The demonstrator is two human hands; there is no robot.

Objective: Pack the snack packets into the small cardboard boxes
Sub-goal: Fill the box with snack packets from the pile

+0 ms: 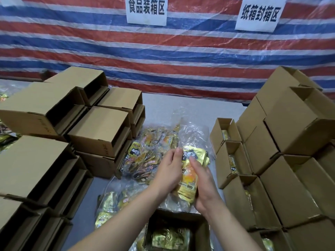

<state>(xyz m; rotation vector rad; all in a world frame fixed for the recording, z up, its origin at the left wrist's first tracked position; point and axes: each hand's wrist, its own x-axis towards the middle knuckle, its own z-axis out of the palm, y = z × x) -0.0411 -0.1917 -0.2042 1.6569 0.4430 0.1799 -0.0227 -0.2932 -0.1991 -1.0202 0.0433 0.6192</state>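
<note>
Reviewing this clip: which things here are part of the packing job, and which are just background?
In the job:
- stack of gold packets held between left hand and right hand
- loose packets in clear bags
- open box below the hands
- part-filled boxes
- empty boxes

Background:
- striped tarp
- paper signs

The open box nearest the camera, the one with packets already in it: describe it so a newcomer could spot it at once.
Start at the grey table between the two cardboard stacks and follow the forearms back to the bottom edge of the view. The open box sits there, below both hands. Unlike the stacked boxes, it faces up, showing gold packets inside.
</note>
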